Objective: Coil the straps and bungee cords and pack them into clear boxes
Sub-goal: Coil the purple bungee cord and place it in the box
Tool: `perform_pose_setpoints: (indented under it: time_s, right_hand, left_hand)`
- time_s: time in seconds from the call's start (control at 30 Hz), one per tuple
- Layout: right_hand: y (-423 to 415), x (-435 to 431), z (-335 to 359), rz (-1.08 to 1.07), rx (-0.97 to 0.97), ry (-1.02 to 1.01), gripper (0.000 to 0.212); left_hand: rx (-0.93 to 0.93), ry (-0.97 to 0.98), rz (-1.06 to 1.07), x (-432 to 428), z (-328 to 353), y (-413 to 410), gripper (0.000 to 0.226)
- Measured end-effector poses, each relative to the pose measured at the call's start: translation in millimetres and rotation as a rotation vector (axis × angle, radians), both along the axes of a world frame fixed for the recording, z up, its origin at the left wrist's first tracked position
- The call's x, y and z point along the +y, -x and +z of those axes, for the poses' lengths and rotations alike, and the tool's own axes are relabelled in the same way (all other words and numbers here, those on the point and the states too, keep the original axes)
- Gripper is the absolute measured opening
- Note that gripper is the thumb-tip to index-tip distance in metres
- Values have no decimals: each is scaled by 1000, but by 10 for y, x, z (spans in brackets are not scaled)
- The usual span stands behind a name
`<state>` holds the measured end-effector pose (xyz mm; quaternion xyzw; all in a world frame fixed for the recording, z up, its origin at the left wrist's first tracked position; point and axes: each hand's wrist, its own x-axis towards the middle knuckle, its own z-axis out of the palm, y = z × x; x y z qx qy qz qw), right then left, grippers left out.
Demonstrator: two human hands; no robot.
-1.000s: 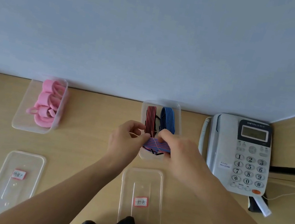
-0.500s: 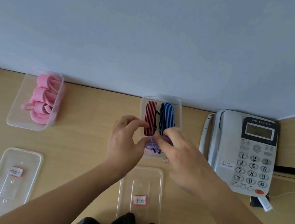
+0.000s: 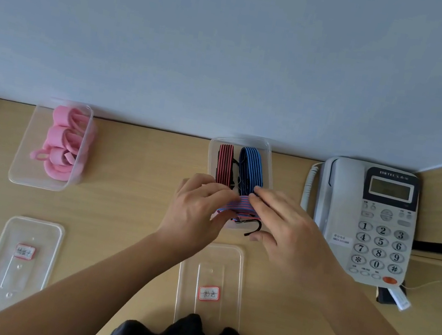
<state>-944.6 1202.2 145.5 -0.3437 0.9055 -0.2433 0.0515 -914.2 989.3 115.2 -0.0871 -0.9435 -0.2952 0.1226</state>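
On the desk [image 3: 138,182] sit two clear boxes [image 3: 17,172], two lids [image 3: 18,287], three bungee cords [image 3: 251,169].

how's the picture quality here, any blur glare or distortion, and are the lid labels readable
Head view: even, soft light, no harsh shadows or glare; phone keypad digits read sharply; handwriting on the centre lid's label is too soft to read; the clear box rim is faint against the desk.
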Motion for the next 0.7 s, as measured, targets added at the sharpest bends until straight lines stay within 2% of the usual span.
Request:
perform_pose_setpoints:
  time_s: [0.33,0.7]
  right_hand:
    - [-72,7,-148,-73,83,127,41]
    - [-53,-84,-199,-184,173,123,28]
  left_hand:
    - [-41,-27,-39,12,13,-31,22]
    - [27,-48,-64,-28,-74,19,15]
